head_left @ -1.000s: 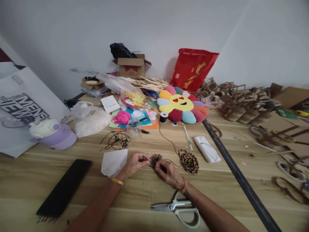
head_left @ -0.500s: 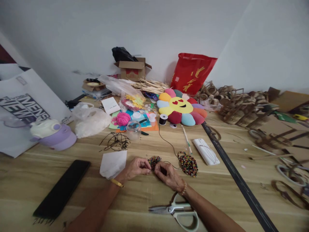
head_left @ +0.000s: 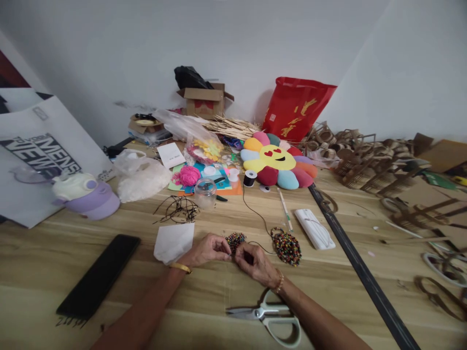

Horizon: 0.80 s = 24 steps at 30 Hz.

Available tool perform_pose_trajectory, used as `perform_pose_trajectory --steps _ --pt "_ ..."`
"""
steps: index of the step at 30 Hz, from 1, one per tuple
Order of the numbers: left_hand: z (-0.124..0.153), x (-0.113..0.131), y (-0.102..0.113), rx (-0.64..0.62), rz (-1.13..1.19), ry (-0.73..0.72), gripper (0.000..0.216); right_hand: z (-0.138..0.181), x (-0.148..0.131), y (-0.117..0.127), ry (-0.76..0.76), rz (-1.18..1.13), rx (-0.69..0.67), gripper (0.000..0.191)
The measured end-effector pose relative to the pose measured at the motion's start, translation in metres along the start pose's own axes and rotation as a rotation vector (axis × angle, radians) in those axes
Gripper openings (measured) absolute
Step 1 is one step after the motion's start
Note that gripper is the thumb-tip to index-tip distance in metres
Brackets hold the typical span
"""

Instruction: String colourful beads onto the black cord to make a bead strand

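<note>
One pair of scissors lies nearest on the wooden surface, blades pointing left, two pale handles beside the right forearm. One black flat case lies at the left. Two hands work at the centre. The left hand, with one bangle at its wrist, has its thumb and fingers curled toward each other. The right hand, with one bracelet, has its fingers bent inward. Whether either hand pinches anything cannot be told.

Multicoloured beads form two groups: one small cluster, located between the hands and just beyond the fingertips, and one larger coil, located to the right of the right hand. The individual beads are too small to count. One sheet of white paper lies by the left hand.

Farther back are one white box, one tangle of black cord pieces, one pen, one clear jar and one spool, from which one black cord runs toward the beads. Beyond these are one ball of pink yarn, one flower cushion, one red bag and one open carton.
</note>
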State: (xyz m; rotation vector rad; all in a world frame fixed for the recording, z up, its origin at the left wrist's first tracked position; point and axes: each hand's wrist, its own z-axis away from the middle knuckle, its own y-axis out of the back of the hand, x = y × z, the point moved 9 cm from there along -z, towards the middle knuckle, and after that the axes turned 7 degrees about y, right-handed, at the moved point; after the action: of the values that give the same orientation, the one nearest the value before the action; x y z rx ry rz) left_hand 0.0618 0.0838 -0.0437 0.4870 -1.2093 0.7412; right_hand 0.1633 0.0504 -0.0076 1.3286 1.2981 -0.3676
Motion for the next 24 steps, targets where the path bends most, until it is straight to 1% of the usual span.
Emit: perform_pose_trajectory --steps 4,16,24 --pt "0.0002 0.0018 -0.0008 -0.007 -0.021 -0.017 0.032 -0.0006 -0.0011 0.0001 -0.008 -0.002 -0.004 0.009" --pt "0.0008 -0.0016 -0.0005 -0.007 0.004 0.018 0.03 -0.0004 -0.0022 -0.0014 -0.006 -0.022 -0.028 0.01" --pt "0.0003 -0.001 -0.0004 -0.014 -0.025 -0.014 0.028 -0.001 -0.0018 -0.0012 -0.017 -0.022 -0.017 0.009"
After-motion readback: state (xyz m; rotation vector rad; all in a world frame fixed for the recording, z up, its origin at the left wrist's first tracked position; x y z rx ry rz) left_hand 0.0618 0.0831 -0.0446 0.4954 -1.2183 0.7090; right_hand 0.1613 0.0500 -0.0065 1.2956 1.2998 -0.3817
